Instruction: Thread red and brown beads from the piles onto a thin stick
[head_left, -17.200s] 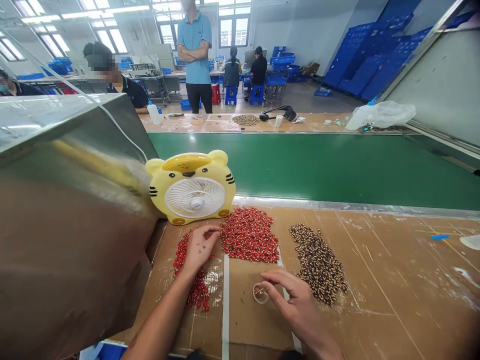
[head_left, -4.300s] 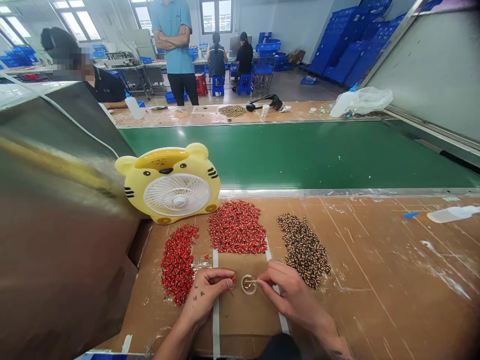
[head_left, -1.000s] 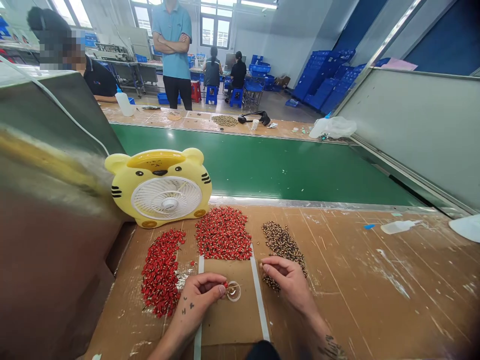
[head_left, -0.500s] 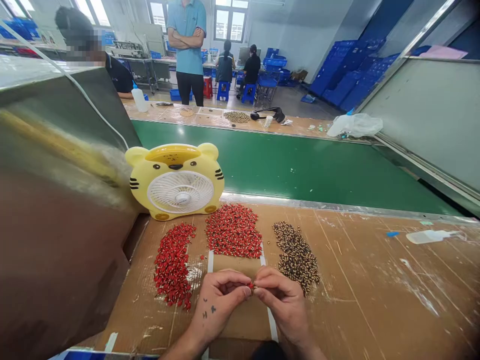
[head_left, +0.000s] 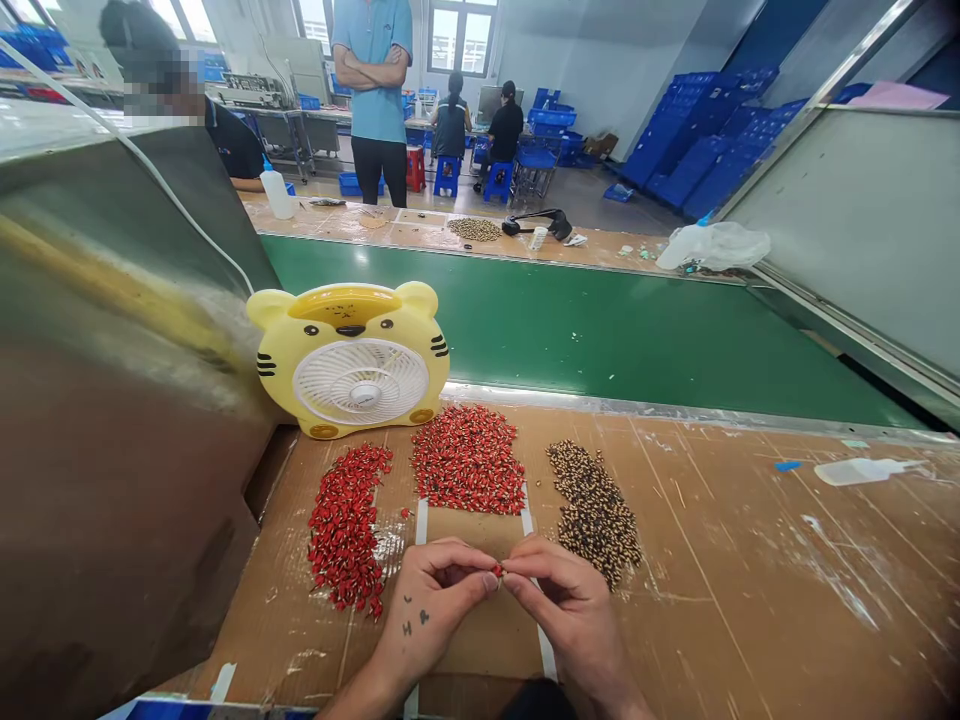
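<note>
My left hand (head_left: 444,592) pinches a small red piece (head_left: 497,571) between thumb and forefinger. My right hand (head_left: 564,598) is closed in a pinch, its fingertips meeting the left ones at that piece; whatever it grips is too small and hidden to make out. Just beyond my hands lies a heap of small red pieces with dark and pale tips (head_left: 469,460). A second heap of red pieces (head_left: 343,535) is to the left of my left hand. Beside my right hand spreads a pile of tiny black-and-gold parts (head_left: 594,510).
A yellow animal-shaped fan (head_left: 352,360) stands behind the red heaps. Beyond the cardboard-covered table (head_left: 720,560) runs a green conveyor belt (head_left: 637,340). A squeeze bottle (head_left: 859,471) lies at the right. A metal housing (head_left: 127,400) bounds the left. A person with folded arms (head_left: 373,80) stands opposite.
My fingertips have come closer together around the small red piece, the right ones shifting slightly left. The view has tilted slightly; the heaps look the same.
</note>
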